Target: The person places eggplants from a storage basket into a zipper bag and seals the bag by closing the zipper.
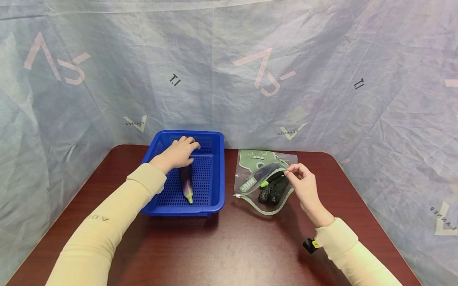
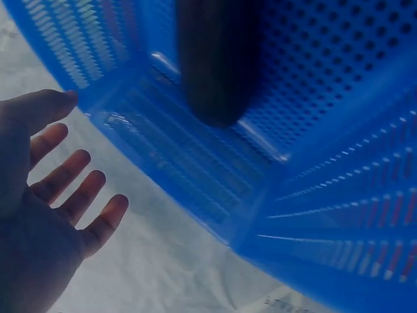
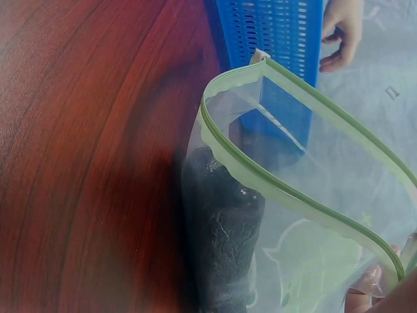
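Observation:
A purple eggplant (image 1: 185,183) with a pale stem end lies in the blue plastic basket (image 1: 219,174). My left hand (image 1: 180,151) is over the basket, its fingers loosely bent and spread; in the left wrist view the hand (image 2: 55,189) stands apart from the eggplant (image 2: 218,72). My right hand (image 1: 303,183) pinches the rim of a clear zip bag (image 1: 266,211) with a green-edged mouth, which gapes. Inside lie dark, wrinkled vegetables (image 1: 275,192) and a bright green tip (image 1: 264,184); their exact kind is unclear. The right wrist view shows the bag's zip strip (image 3: 287,189) held apart.
The basket stands on a dark red wooden table (image 1: 229,254), left of the bag. Behind the table hangs a grey printed cloth (image 1: 222,71), which also closes off both sides. A small black device (image 1: 309,246) is at my right cuff.

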A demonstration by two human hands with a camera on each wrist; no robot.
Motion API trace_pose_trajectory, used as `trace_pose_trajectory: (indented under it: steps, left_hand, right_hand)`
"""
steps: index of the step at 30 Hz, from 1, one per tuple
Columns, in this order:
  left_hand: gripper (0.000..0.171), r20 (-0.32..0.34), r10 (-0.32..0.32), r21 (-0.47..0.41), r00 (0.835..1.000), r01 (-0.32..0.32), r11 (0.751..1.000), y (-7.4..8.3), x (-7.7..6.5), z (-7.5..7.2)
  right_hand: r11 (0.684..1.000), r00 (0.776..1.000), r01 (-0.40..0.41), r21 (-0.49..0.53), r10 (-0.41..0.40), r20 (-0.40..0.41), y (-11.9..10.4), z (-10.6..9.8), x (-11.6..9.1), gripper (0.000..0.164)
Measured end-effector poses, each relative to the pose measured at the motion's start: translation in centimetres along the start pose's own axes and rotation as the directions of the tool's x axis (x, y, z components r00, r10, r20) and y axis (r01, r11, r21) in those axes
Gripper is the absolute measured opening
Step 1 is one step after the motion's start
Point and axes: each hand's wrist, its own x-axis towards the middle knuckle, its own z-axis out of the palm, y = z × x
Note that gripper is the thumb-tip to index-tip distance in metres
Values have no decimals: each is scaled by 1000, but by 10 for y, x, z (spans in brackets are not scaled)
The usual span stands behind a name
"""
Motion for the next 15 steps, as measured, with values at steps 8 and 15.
trace_pose_trajectory:
  steps: [8,15]
  left_hand:
    - [47,33,-8,4,999,7,1000,-21,2,19]
    - [57,70,-21,-5,997,21,1000,-33,2,34]
  right_hand:
    - [1000,1000,-7,-7,7,-7,12,-1,5,9]
    - [1000,1000,9,-20,-9,-13,9,0,4,6]
